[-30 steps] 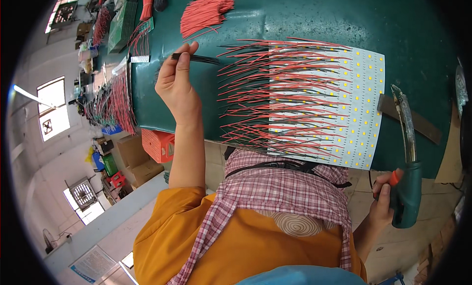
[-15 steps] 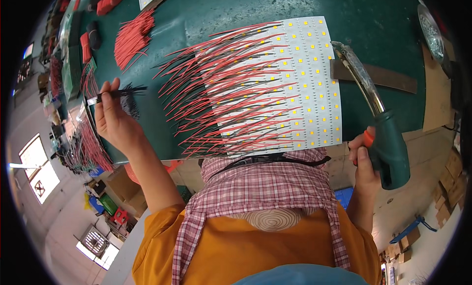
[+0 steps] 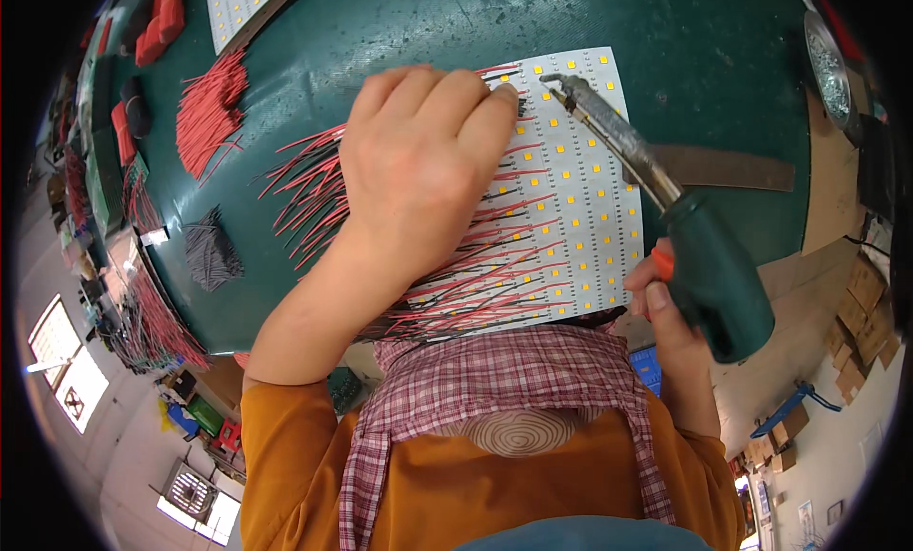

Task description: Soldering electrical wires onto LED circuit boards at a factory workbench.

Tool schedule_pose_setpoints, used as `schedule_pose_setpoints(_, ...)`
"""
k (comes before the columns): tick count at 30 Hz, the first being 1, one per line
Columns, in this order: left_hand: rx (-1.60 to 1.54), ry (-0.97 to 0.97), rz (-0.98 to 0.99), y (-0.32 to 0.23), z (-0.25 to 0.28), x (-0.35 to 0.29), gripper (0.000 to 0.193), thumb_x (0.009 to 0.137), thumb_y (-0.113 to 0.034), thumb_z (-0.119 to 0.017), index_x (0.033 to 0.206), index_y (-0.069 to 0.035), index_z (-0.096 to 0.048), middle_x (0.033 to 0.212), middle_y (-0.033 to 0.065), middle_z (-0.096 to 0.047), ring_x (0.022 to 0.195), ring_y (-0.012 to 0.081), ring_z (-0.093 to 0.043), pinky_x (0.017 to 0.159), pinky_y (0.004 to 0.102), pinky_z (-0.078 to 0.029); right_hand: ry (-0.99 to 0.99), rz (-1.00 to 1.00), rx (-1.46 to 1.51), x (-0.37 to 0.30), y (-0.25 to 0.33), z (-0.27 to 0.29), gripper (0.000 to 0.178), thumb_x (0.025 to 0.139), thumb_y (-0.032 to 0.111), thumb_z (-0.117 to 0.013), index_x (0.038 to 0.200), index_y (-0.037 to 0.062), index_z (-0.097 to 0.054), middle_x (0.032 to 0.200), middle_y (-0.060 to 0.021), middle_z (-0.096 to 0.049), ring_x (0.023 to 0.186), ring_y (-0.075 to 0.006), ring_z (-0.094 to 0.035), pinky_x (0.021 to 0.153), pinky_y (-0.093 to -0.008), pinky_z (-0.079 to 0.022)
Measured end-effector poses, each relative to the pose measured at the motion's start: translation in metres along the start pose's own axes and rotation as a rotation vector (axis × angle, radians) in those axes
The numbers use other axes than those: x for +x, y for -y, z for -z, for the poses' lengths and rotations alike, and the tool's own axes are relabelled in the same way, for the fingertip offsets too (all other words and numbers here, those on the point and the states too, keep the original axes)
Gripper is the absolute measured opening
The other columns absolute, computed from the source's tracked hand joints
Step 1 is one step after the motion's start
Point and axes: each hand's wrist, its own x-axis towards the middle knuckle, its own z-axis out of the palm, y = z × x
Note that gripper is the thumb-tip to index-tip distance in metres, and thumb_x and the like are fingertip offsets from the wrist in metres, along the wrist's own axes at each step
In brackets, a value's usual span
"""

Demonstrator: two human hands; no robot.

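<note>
My green worktable point(image 3: 380, 38) fills the upper frame. At lower left, bright windows point(image 3: 67, 380) shine over a pale floor point(image 3: 143, 456) crowded with small crates. At right, cardboard boxes point(image 3: 870, 304) stack beside a blue stand point(image 3: 789, 408).

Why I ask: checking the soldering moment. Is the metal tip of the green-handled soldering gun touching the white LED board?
Cannot tell. The head view shows the soldering gun tip over the white LED board, beside the left hand's fingertips, but neither contact nor gap shows plainly.
</note>
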Motion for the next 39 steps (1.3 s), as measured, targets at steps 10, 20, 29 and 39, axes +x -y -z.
schedule_pose_setpoints(10, -0.048, -0.030, -0.012, -0.009, -0.012, -0.005, 0.020, 0.068, -0.008, -0.068, 0.088, -0.004, -0.066, 0.079, 0.0034, -0.057, 0.079, 0.0222, -0.061, 0.070, 0.0350, -0.052, 0.020, -0.095, -0.275, -0.011, 0.005, 0.008, 0.018, 0.082, 0.003, -0.069, 0.100, 0.0051, -0.066, 0.089, -0.0056, -0.071, 0.080, -0.0162, -0.067, 0.071, -0.0270, -0.051)
schedule_pose_setpoints(20, 0.007, -0.051, -0.023, -0.010, -0.017, -0.006, 0.022, 0.064, -0.004, -0.066, 0.086, -0.004, -0.066, 0.079, 0.0030, -0.055, 0.078, 0.0195, -0.061, 0.067, 0.0319, -0.053, 0.193, 0.103, -0.501, -0.004, 0.001, 0.019, 0.038, 0.074, 0.008, -0.071, 0.111, 0.0053, -0.065, 0.086, -0.0068, -0.067, 0.074, -0.0218, -0.065, 0.064, -0.0285, -0.052)
schedule_pose_setpoints(29, 0.036, -0.044, -0.045, -0.011, -0.016, -0.005, 0.022, 0.063, -0.002, -0.065, 0.085, -0.004, -0.065, 0.079, 0.0030, -0.055, 0.078, 0.0195, -0.061, 0.066, 0.0318, -0.053, -0.042, -0.123, 0.028, -0.012, 0.013, 0.010, 0.030, 0.083, 0.000, -0.062, 0.114, 0.0015, -0.062, 0.087, -0.0073, -0.067, 0.081, -0.0220, -0.064, 0.073, -0.0287, -0.050)
schedule_pose_setpoints(39, -0.194, 0.001, 0.063, -0.010, 0.001, -0.010, 0.028, 0.065, -0.010, -0.066, 0.093, -0.005, -0.067, 0.084, 0.0040, -0.059, 0.077, 0.0223, -0.060, 0.063, 0.0334, -0.048, 0.062, -0.060, -0.439, -0.024, -0.007, 0.016, 0.023, 0.077, 0.005, -0.071, 0.099, 0.0074, -0.067, 0.090, -0.0070, -0.070, 0.085, -0.0235, -0.067, 0.071, -0.0307, -0.052)
